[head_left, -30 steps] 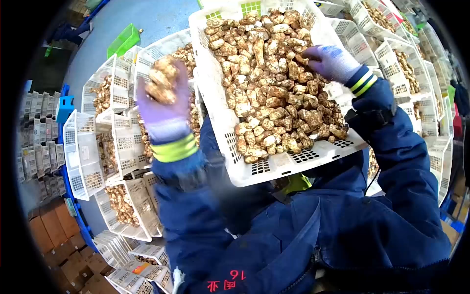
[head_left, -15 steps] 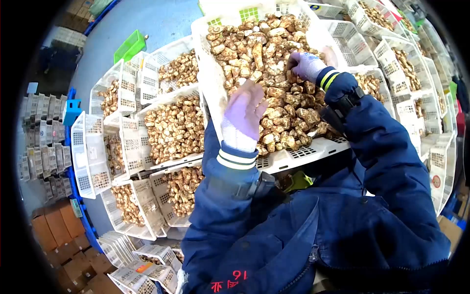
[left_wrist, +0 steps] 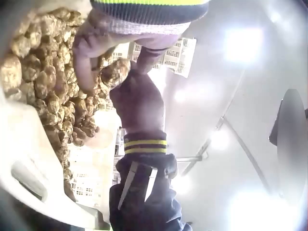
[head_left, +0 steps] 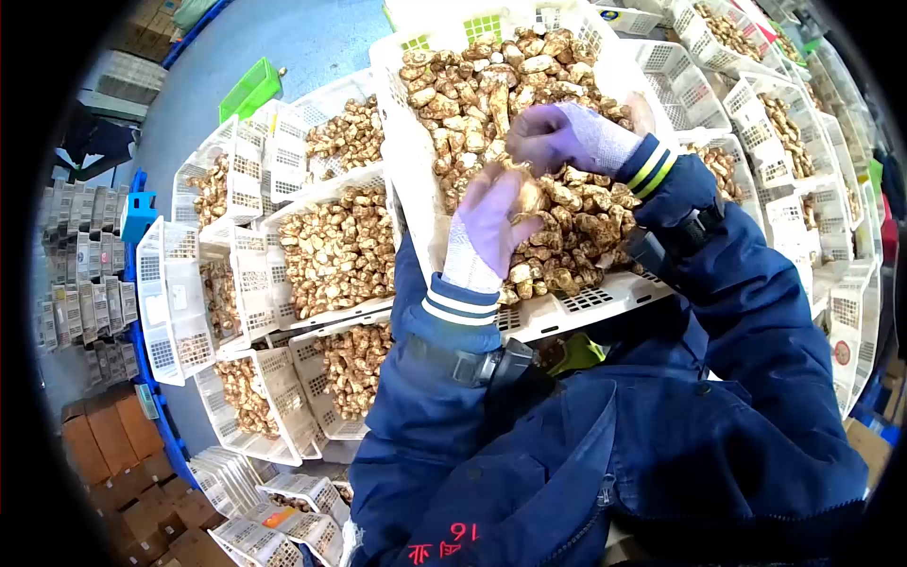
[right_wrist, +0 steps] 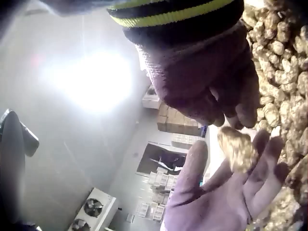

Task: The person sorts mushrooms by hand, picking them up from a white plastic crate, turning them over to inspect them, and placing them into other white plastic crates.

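Stubby brown-and-cream mushrooms fill a white plastic crate in front of me. Over the pile, my left hand is turned palm up, gloved in lilac, its fingers spread and slightly bent. One mushroom, blurred, shows against the fingers of this left hand in the right wrist view. Just above it, my gloved right hand points down with bent fingers; its fingertips are right at the mushroom's top. I cannot tell whether they pinch it. The left wrist view shows the mushroom between both hands.
More white crates of mushrooms stand at the left and right. A small green basket is on the blue floor. Stacked cartons stand at the lower left.
My left hand came from the left-hand crates, where it carried mushrooms, and is now palm up over the front crate. My right hand moved left from the pile to meet it.
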Tool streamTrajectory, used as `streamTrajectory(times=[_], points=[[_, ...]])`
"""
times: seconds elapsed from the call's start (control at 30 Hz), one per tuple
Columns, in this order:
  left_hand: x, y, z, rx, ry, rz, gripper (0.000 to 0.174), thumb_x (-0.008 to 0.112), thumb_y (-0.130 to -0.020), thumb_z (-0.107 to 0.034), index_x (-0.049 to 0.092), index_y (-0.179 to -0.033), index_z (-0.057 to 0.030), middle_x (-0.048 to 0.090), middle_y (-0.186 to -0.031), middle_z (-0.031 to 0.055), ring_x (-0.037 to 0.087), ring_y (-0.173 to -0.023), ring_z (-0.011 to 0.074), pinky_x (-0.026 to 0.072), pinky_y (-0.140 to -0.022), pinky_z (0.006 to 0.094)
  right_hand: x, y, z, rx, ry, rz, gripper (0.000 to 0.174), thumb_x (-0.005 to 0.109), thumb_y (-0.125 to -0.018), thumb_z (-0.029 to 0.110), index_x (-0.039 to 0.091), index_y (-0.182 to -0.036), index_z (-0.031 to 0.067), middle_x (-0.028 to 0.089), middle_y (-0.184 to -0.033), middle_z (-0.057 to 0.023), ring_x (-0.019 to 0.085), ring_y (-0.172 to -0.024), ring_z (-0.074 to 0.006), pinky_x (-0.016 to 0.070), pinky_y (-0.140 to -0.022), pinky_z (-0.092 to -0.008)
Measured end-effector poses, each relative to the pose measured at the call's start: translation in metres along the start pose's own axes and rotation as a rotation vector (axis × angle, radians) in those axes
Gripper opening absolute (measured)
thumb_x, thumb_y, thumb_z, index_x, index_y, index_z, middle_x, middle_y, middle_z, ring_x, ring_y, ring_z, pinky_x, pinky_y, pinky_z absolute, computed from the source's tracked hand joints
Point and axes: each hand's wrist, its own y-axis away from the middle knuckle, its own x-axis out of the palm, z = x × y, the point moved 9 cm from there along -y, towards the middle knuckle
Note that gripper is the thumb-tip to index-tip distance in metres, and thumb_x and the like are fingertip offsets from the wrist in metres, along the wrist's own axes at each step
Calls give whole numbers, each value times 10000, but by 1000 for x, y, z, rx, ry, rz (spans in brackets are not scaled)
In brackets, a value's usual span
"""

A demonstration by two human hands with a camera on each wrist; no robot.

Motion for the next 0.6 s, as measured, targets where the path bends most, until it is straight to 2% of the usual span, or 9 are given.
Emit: streamTrajectory(times=[0.03,0.07,0.1,0.13,0.23,0.3,0.43,0.57,0.6], points=[[3,2,2,-63,-26,19,400,558,-963,-229,516,-1285,5,559,-1172,136,583,-1016,221,536,-794,360,0,-5,11,-51,64,-38,218,602,-887,151,651,-1070,45,660,-873,-35,616,-783,-123,512,-680,-276],[6,8,2,-123,-53,35,384,554,-966,-228,531,-1270,5,582,-1114,124,597,-967,204,536,-775,346,-18,-14,20,-308,295,-258,255,600,-883,176,662,-1101,58,682,-905,-77,653,-807,-165,530,-722,-302],[9,12,1,-182,-81,50,368,550,-969,-227,546,-1255,4,605,-1056,112,610,-918,188,536,-756,333,-28,-34,2,-173,502,-340,296,589,-875,176,654,-1146,75,696,-987,-140,682,-872,-235,540,-785,-340],[9,10,-7,-98,-16,39,359,580,-942,-170,537,-1234,34,644,-922,109,640,-791,194,536,-677,302,-12,-53,-11,-106,646,-210,323,570,-878,180,637,-1177,75,694,-1011,-157,674,-928,-281,532,-818,-377],[2,6,-17,18,101,24,386,516,-992,-244,512,-1280,13,609,-948,91,604,-853,186,525,-730,323,41,-81,-56,-10,813,64,357,603,-842,167,602,-1184,66,670,-1084,-200,648,-1032,-333,516,-874,-429],[-10,0,-23,128,146,12,450,521,-994,-285,458,-1325,12,598,-996,99,593,-880,202,526,-728,339,53,-78,-72,94,878,-14,383,639,-822,177,577,-1184,68,626,-1166,-194,619,-1078,-352,509,-884,-435],[-16,-7,-13,-2,535,-26,480,516,-990,-352,445,-1295,12,576,-1112,129,607,-961,269,546,-804,391,52,-75,-59,19,991,-79,408,684,-784,173,583,-1163,62,595,-1158,-169,621,-1052,-346,517,-864,-425],[-14,-6,-20,101,392,-40,496,589,-936,-373,459,-1268,-27,565,-1114,122,593,-1016,287,511,-897,456,37,-69,-69,178,999,-11,360,639,-807,177,628,-1155,84,611,-1152,-160,621,-1056,-337,524,-844,-422],[-13,-5,-20,120,399,-4,442,622,-915,-339,502,-1220,-42,577,-1044,108,586,-1023,274,488,-919,464,35,-65,-65,127,1010,-86,356,629,-809,169,628,-1155,87,620,-1144,-163,621,-1060,-349,514,-869,-426]])
